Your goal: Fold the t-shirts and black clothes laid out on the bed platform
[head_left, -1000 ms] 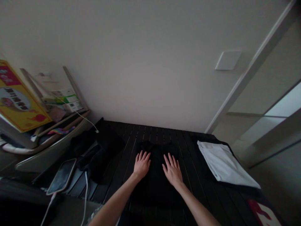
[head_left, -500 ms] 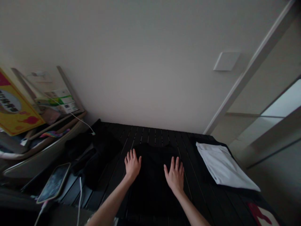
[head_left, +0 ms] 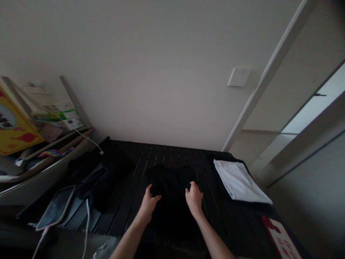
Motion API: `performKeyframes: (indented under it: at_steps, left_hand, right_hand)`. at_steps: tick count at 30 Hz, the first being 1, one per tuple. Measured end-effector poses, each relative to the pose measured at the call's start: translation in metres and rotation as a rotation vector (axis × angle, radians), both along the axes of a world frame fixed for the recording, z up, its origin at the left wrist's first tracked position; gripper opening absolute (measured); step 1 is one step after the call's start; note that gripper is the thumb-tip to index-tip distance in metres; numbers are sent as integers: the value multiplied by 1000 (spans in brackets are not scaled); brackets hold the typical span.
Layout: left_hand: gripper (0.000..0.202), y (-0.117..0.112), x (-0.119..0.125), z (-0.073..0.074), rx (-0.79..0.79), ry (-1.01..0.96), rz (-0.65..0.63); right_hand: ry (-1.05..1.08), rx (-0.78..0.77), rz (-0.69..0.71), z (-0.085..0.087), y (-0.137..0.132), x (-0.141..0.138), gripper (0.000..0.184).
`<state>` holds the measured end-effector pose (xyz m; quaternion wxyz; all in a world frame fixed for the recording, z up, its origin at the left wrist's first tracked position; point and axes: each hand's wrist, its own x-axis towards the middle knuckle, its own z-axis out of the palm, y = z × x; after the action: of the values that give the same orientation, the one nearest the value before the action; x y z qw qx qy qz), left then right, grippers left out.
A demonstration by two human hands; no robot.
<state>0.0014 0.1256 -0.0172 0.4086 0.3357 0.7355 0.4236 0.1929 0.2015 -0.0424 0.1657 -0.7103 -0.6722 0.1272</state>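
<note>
A black garment (head_left: 172,205) lies spread on the dark slatted table (head_left: 159,153) in front of me, its exact kind hard to make out in the dim light. At its left edge is my left hand (head_left: 149,204), fingers curled round the cloth and thumb on the inner side. My right hand (head_left: 194,198) pinches the opposite edge with bent fingers. Between the two hands the cloth looks slightly rumpled near its far end.
Folded white cloth (head_left: 244,181) on dark cloth lies to the right, near a red-and-white item (head_left: 280,237). Left are a crumpled black cloth (head_left: 105,176), a phone (head_left: 56,207) on a cable, and a basket (head_left: 75,149) of items. A wall (head_left: 161,90) rises behind.
My hands have gone from lying flat with fingers spread to curled at the garment's edges. The cloth's far part has become more rumpled. The view has shifted slightly right.
</note>
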Motion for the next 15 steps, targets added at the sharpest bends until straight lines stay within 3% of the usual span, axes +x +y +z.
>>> performKeyframes:
  at_steps: [3, 6, 8, 11, 15]
  left_hand:
    - [74, -6, 16, 31, 196, -91, -35]
    - [75, -9, 29, 56, 409, 67, -165]
    - [74, -8, 33, 62, 440, 175, -230]
    - [81, -6, 29, 48, 289, 289, -271]
    - [80, -5, 20, 5, 41, 374, -226]
  right_hand:
    - [46, 109, 133, 23, -5, 3, 29]
    - [73, 293, 207, 48, -6, 11, 28]
    - [31, 324, 204, 57, -3, 21, 32]
    - [-110, 193, 129, 52, 1, 39, 38]
    - [-182, -46, 4, 19, -8, 52, 50]
